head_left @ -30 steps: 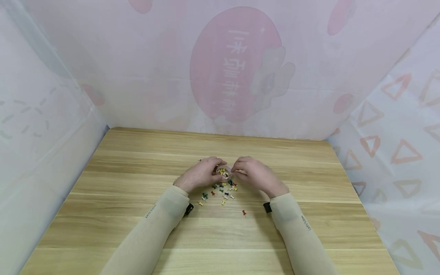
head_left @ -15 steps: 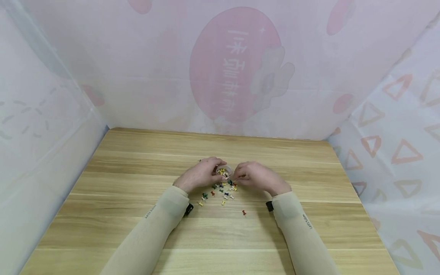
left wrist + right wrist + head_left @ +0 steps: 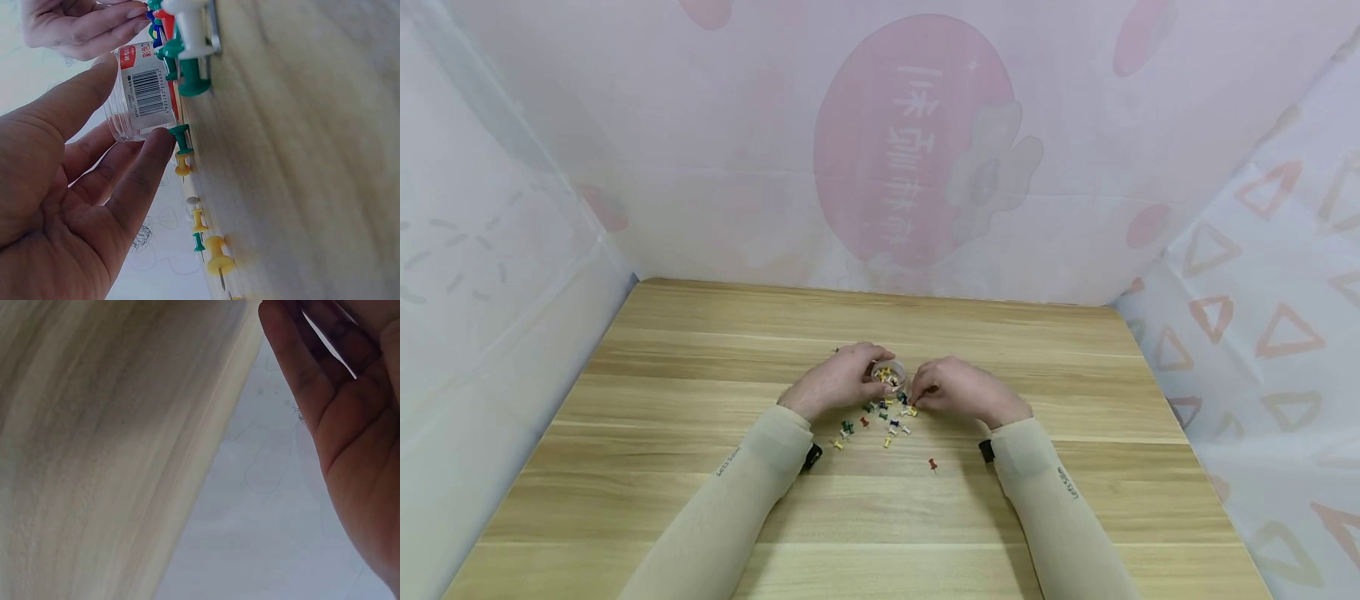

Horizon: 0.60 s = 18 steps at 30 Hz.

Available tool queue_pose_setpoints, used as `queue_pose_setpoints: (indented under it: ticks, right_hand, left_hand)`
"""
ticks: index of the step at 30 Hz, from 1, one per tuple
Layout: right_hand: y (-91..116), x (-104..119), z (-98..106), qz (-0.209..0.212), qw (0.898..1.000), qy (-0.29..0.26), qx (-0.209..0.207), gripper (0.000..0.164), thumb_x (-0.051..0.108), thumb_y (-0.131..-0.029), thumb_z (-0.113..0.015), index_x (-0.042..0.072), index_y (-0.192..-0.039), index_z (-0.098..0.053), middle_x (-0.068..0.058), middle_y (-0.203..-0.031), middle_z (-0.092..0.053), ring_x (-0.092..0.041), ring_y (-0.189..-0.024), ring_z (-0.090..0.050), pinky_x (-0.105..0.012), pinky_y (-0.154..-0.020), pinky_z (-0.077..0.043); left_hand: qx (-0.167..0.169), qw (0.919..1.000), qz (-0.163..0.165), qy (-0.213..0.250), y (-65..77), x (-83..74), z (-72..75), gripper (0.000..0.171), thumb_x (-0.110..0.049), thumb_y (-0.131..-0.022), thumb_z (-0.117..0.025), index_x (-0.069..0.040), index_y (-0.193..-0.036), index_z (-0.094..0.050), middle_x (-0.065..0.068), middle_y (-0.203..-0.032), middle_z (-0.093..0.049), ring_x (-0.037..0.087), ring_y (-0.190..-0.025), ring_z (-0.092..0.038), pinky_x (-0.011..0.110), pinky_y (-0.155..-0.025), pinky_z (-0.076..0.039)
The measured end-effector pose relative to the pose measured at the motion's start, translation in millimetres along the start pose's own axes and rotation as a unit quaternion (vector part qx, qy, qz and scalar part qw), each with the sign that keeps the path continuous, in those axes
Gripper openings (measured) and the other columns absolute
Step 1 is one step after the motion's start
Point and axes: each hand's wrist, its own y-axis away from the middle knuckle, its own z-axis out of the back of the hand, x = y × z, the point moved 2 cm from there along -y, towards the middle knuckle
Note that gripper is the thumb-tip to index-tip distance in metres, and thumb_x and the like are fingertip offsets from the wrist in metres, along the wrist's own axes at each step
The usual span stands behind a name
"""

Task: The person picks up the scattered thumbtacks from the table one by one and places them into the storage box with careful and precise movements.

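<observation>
On the table, my left hand (image 3: 842, 379) curls round a small clear plastic jar (image 3: 115, 115), thumb and fingers on opposite sides. Its label (image 3: 150, 87) bears a barcode, and yellow and pale push pins (image 3: 885, 375) lie inside. Right of the jar, my right hand (image 3: 958, 390) reaches down with thumb and forefinger together on a push pin at the pile's edge; the fingertips largely cover that pin. In the right wrist view the right hand (image 3: 356, 419) shows its palm side, its fingertips cut off by the frame.
Loose push pins in green, white, blue, red and yellow lie in front of the jar, including a yellow pin (image 3: 887, 442). A red pin (image 3: 933, 465) lies apart, nearer the front. Patterned cloth walls (image 3: 737, 208) stand around the wooden table (image 3: 700, 500).
My right hand has drawn back from the jar's rim and come down to the pins at its front right, covering a red one there. The left hand and jar have stayed put.
</observation>
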Motion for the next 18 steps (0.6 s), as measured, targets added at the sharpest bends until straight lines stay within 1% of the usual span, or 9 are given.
queue_pose_setpoints:
  ticks: [8, 10, 18]
  right_hand:
    - [1.2, -1.2, -0.6, -0.030, 0.999, -0.014, -0.003, 0.011, 0.012, -0.091, -0.079, 0.018, -0.100, -0.080, 0.008, -0.104, -0.074, -0.006, -0.094, -0.067, -0.022, -0.085, -0.055]
    - [1.3, -2.0, -0.9, -0.037, 0.999, -0.012, -0.005, 0.010, 0.012, -0.091, -0.079, 0.018, -0.099, -0.079, 0.008, -0.103, -0.074, -0.006, -0.092, -0.067, -0.022, -0.084, -0.055]
    - [2.0, -5.4, -2.5, -0.041, 0.999, 0.001, -0.012, 0.011, 0.009, -0.091, -0.076, 0.020, -0.095, -0.078, 0.011, -0.098, -0.072, -0.003, -0.087, -0.065, -0.022, -0.080, -0.055]
  left_hand:
    - [-0.002, 0.9999, -0.009, 0.005, 0.4, -0.5, -0.3, 0.063, -0.037, -0.094, -0.076, -0.015, -0.149, -0.055, 0.006, -0.146, -0.058, 0.021, -0.130, -0.055, 0.041, -0.110, -0.044]
    - [0.000, 1.0000, -0.007, 0.003, 0.1, -0.5, -0.4, 0.063, -0.037, -0.094, -0.076, -0.015, -0.150, -0.055, 0.006, -0.146, -0.058, 0.021, -0.131, -0.054, 0.041, -0.111, -0.044]
    - [0.002, 1.0000, -0.003, 0.004, -0.6, 0.4, -0.8, 0.064, -0.039, -0.094, -0.076, -0.017, -0.150, -0.055, 0.004, -0.146, -0.058, 0.020, -0.131, -0.054, 0.041, -0.112, -0.043]
